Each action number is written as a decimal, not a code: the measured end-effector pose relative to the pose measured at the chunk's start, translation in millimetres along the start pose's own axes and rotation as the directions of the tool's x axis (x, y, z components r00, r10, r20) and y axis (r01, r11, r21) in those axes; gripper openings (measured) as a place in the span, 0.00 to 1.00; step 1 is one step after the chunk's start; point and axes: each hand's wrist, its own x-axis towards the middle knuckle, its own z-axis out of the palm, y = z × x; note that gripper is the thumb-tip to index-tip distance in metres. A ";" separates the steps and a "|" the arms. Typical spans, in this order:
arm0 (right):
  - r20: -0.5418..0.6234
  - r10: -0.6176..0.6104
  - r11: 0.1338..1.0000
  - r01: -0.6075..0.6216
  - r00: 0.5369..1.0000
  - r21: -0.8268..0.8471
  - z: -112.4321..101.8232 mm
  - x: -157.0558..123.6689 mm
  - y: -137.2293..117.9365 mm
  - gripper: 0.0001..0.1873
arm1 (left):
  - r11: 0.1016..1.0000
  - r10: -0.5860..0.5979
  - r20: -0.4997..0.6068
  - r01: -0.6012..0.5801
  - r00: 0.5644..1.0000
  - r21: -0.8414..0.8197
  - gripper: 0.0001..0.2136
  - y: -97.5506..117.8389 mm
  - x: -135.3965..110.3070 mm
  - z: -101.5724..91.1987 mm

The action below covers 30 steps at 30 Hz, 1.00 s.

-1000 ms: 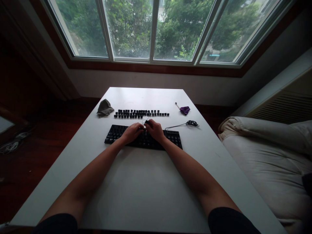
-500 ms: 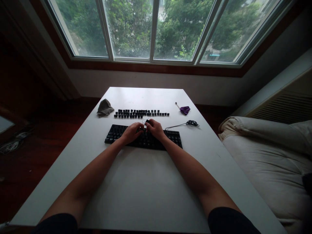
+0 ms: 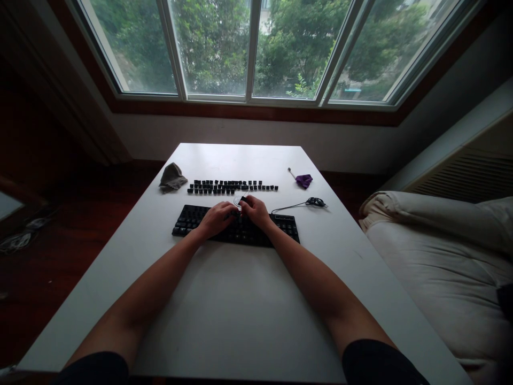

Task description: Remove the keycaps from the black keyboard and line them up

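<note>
A black keyboard (image 3: 240, 233) lies across the white table, partly covered by both hands. My right hand (image 3: 255, 209) is closed around a keycap puller (image 3: 242, 200), whose dark handle and thin wire loops show by the fingertips. Beside it, my left hand (image 3: 218, 218) rests over the keyboard's middle with its fingers curled in. Its fingertips meet near the right hand's, and whatever is between them is too small to make out. Rows of loose black keycaps (image 3: 216, 187) stand on the table just behind the keyboard.
A grey cloth (image 3: 172, 177) sits at the table's left. On the right are a purple cloth (image 3: 304, 181), a thin stick-like tool (image 3: 291, 172) and a coiled cable (image 3: 316, 202). A pale sofa (image 3: 436, 256) flanks the table's right edge, and a window (image 3: 248, 48) is ahead.
The left fingers have shifted slightly right and drawn in, closing the gap to the right fingertips. My right hand has barely moved. Everything else stays put.
</note>
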 end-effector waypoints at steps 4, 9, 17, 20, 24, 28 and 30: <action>0.008 0.001 1.000 -0.001 1.000 -0.005 0.0 0.3 0.7 0.13 | 1.000 0.013 0.010 -0.013 1.000 0.019 0.13 -0.7 -0.4 0.9; 0.012 -0.012 1.000 0.012 1.000 -0.029 -0.8 -0.6 0.6 0.13 | 0.999 0.037 0.023 -0.038 0.999 0.014 0.11 -2.1 -0.3 1.1; 0.024 -0.007 0.999 0.008 1.000 -0.045 -1.4 -1.2 -3.7 0.12 | 0.998 0.050 -0.010 -0.049 0.999 0.027 0.11 -3.7 -0.9 1.1; 0.036 -0.002 1.000 0.003 0.999 -0.029 -1.6 -1.3 -4.9 0.12 | 0.998 0.051 -0.024 -0.051 0.998 0.036 0.11 -3.0 -1.2 1.3; 0.039 0.008 0.999 -0.006 0.999 -0.043 -1.6 -1.1 -4.8 0.12 | 0.993 0.071 0.004 -0.071 0.997 0.091 0.12 1.1 -0.4 0.2; 0.037 0.003 0.998 -0.001 0.999 -0.059 -1.5 -0.5 -4.1 0.12 | 0.982 0.097 0.044 -0.103 0.994 0.159 0.12 3.7 0.5 -1.3; 0.040 0.008 0.999 -0.006 0.999 -0.053 -1.6 -0.2 -4.1 0.12 | 0.984 0.096 0.042 -0.101 0.995 0.150 0.12 3.5 0.6 -1.7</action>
